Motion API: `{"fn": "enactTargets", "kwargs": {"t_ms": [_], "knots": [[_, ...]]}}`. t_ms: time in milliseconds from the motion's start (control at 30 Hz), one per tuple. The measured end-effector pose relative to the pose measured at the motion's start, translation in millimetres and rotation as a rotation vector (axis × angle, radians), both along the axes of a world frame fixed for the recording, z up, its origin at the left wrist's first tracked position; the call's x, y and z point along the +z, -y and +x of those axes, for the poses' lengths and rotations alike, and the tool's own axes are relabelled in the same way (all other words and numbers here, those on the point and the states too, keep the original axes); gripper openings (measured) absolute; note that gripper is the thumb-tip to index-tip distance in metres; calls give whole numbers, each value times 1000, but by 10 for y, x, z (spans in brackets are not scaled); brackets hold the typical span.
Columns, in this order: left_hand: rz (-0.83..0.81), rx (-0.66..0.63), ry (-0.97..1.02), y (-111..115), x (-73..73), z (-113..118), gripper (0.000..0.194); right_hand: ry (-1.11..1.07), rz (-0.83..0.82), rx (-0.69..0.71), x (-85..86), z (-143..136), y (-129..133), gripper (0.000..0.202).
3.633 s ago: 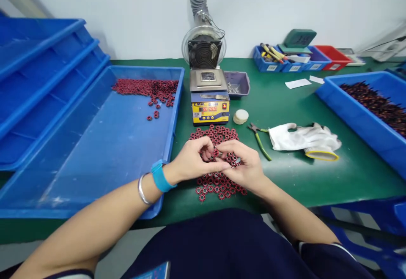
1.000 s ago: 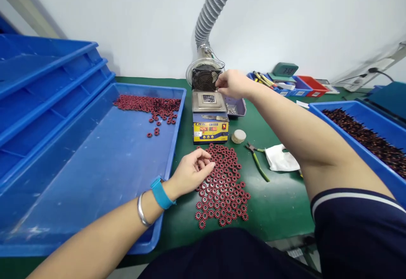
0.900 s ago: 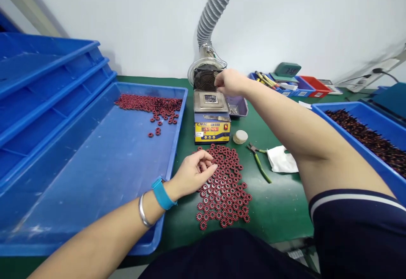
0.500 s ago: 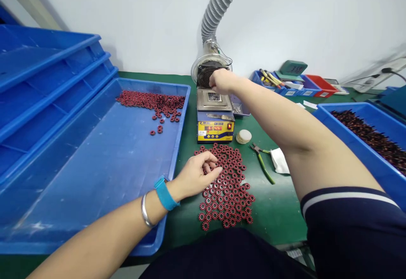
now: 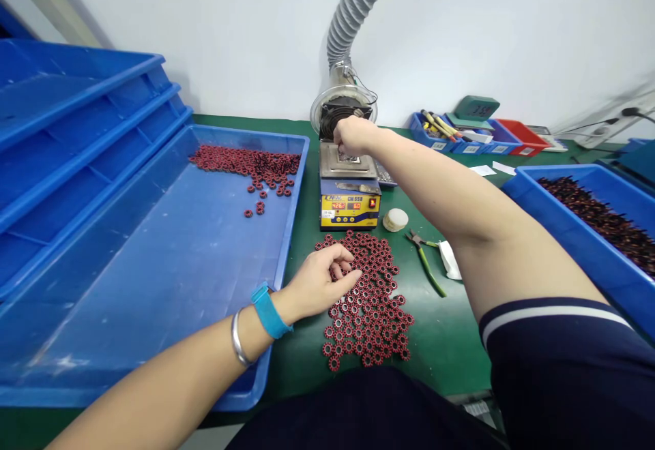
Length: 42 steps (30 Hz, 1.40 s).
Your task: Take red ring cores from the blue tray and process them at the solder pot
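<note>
Several small red ring-shaped parts (image 5: pixel 366 324) lie spread on the green table. Over their left side hovers my left hand (image 5: pixel 327 278), fingers loosely curled and apart, with nothing seen between them. My right hand (image 5: pixel 353 136) reaches forward, fingers pinched and pointing down over the small square window of the metal-topped solder pot (image 5: pixel 349 213). What those fingers hold is too small and hidden to name. Behind that hand stands a round black fan (image 5: pixel 332 117) under a grey hose.
A large blue tray (image 5: pixel 168 252) at left holds more red rings (image 5: pixel 245 163). Stacked blue trays (image 5: pixel 76 143) stand further left. Green-handled pliers (image 5: pixel 430 269), a round white tin (image 5: pixel 395 219) and a blue bin (image 5: pixel 527 184) of dark parts are at right.
My right hand has moved down, closer to the square window of the pot. The left hand stays over the rings. The whole view has shifted slightly.
</note>
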<state>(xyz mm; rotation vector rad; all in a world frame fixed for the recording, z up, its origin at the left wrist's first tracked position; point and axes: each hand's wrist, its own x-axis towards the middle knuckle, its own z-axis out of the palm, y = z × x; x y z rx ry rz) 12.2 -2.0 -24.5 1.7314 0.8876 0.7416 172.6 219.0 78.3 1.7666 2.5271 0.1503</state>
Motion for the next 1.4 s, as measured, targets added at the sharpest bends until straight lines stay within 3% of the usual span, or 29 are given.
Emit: {"fn": "enactTargets", "kwargs": {"t_ms": [200, 333, 500, 633, 767, 867, 967, 1100, 1167, 1300, 1400], "knots": [[-44, 22, 8, 5, 23, -4, 18, -331, 112, 130, 123, 155, -5, 12], [-123, 109, 130, -1, 61, 6, 24, -749, 25, 280, 115, 218, 416, 12], [-222, 282, 429, -55, 118, 6, 37, -1135, -91, 246, -243, 111, 1410, 17], [-275, 319, 550, -83, 138, -2, 45, -1111, 218, 306, -566, -6, 2002, 10], [-244, 324, 540, -47, 122, 35, 43, -1022, 458, 377, -756, -99, 2221, 14], [-165, 318, 451, -34, 121, 59, 37, -1021, 480, 394, -792, -116, 2281, 14], [-44, 365, 304, -152, 176, -42, 33, -1026, 452, 347, -779, 48, 2328, 11], [197, 708, -99, -607, 285, -510, 21, -1055, 338, 20, -893, 636, 2438, 11], [186, 881, -351, -867, 274, -848, 18, -1043, 214, -154, -1041, 963, 2538, 13], [44, 970, -618, -1170, 37, -1440, 17, -882, 27, -273, -1371, 1303, 2727, 15], [-106, 935, -784, -1222, -182, -1615, 18, -736, -18, -267, -1518, 1255, 2762, 18]]}}
